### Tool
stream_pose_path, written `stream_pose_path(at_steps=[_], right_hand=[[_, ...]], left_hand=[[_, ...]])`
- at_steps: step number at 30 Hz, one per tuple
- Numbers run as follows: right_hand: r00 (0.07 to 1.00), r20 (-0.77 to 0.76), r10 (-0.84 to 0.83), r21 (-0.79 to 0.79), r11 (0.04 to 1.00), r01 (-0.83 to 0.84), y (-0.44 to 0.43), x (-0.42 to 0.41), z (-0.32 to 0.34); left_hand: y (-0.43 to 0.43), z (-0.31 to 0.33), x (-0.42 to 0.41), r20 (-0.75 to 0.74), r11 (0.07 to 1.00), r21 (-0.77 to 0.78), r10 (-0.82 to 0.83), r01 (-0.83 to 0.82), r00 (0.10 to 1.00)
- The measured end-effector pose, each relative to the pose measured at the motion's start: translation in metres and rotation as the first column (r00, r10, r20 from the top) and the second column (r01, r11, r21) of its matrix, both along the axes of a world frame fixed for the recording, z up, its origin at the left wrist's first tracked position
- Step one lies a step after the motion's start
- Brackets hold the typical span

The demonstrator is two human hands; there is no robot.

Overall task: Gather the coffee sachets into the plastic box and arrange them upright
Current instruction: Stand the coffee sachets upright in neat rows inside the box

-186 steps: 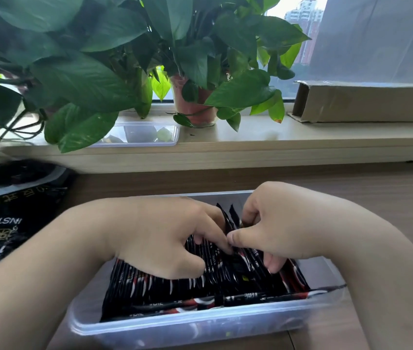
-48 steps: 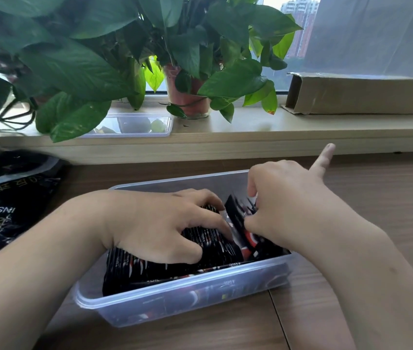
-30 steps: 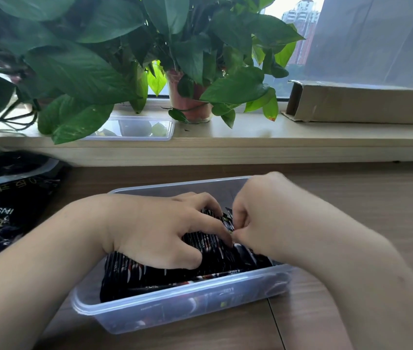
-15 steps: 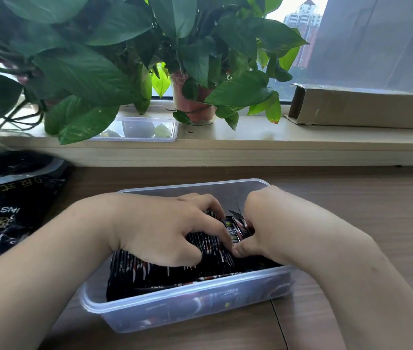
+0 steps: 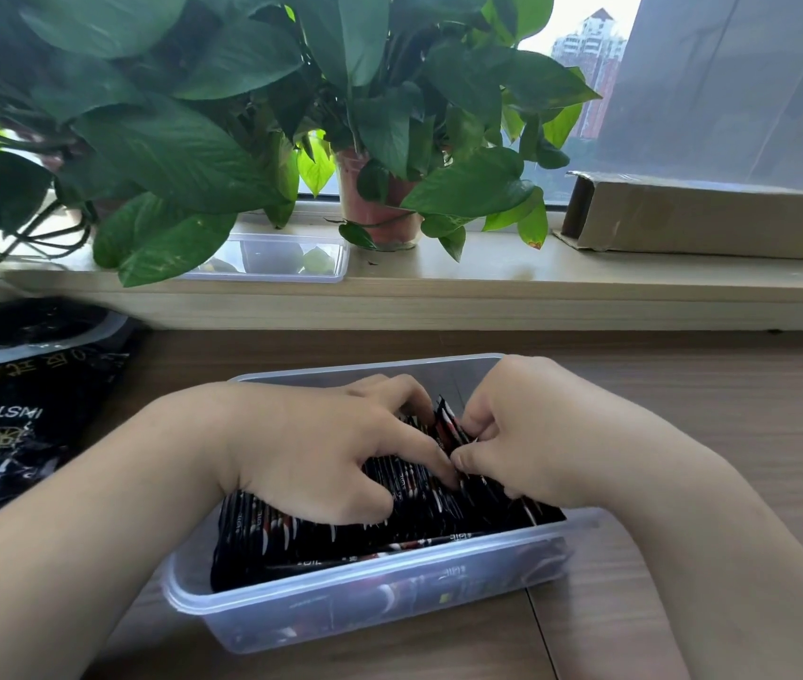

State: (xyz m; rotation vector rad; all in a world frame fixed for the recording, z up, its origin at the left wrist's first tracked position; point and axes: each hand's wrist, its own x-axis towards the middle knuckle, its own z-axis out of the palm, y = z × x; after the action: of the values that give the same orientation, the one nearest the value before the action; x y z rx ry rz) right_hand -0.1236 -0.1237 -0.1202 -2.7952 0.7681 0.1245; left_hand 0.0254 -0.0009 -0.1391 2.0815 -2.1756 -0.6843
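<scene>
Black coffee sachets on edge, lengthwise front to back

— How do the arms lie?
— Both bare forearms come in from the near edge and converge at the middle.
— The left hand?
— The left hand is palm down, fingers arched over the row of coffee sachets, thumb tucked against their near side.
— And the right?
— The right hand is knuckles up with its fingers curled tight. Thumb and forefinger pinch the sachet tops just beside the left fingertips.
— Do the hands touch?
— Touching or almost; I cannot tell which.
</scene>
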Motion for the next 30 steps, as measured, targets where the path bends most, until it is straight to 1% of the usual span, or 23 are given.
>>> stream_pose_path(at_steps=[2,4,6,8,10,12,15,17,22,27,29,30], right_hand=[[0.998,-0.057,0.02,-0.019,1.0,-0.021,0.0,0.001,-0.001],[0.997,-0.078,0.008,-0.089,0.996,-0.015,0.001,0.004,-0.004],[0.998,-0.053,-0.026,-0.16,0.987,0.017,0.003,0.008,-0.008],[0.999,-0.022,-0.044,-0.193,0.98,0.039,0.004,0.008,-0.01],[0.998,0.038,-0.047,-0.161,0.985,0.053,0.003,0.007,-0.012],[0.998,0.055,-0.014,-0.142,0.99,0.022,0.002,0.005,-0.011],[0.999,0.019,0.031,-0.108,0.994,-0.029,0.003,0.004,-0.01],[0.999,-0.026,0.019,-0.083,0.996,-0.021,0.003,0.003,-0.006],[0.99,0.14,-0.019,0.049,0.999,0.013,-0.005,0.0,-0.007],[0.975,0.22,-0.042,0.158,0.987,0.007,-0.011,-0.003,-0.007],[0.96,0.279,-0.03,0.157,0.988,-0.014,-0.011,-0.006,-0.007],[0.943,0.332,-0.016,0.153,0.988,-0.037,-0.012,-0.008,-0.006]], left_hand=[[0.0,0.0,-0.001,-0.002,1.0,-0.027,0.002,-0.002,1.0],[0.0,0.0,-0.002,-0.005,0.997,-0.081,0.009,-0.009,1.0],[-0.001,0.0,-0.003,-0.024,0.991,-0.129,0.021,-0.024,0.999],[-0.001,0.0,-0.003,-0.042,0.989,-0.145,0.03,-0.035,0.999],[-0.001,-0.001,-0.002,-0.03,0.988,-0.147,0.03,-0.034,0.999],[-0.001,-0.002,-0.001,-0.027,0.988,-0.15,0.033,-0.036,0.999],[0.0,-0.001,-0.001,-0.032,0.986,-0.159,0.038,-0.042,0.999],[-0.001,-0.002,-0.001,-0.033,0.985,-0.164,0.044,-0.048,0.999],[-0.003,-0.004,0.0,0.002,0.979,-0.197,0.055,-0.053,0.998],[-0.006,-0.008,0.002,0.019,0.995,-0.102,0.013,-0.011,1.0],[-0.007,-0.012,0.003,0.001,0.996,-0.085,0.002,-0.002,1.0],[-0.006,-0.014,0.003,-0.003,0.997,-0.076,0.0,-0.001,1.0]])
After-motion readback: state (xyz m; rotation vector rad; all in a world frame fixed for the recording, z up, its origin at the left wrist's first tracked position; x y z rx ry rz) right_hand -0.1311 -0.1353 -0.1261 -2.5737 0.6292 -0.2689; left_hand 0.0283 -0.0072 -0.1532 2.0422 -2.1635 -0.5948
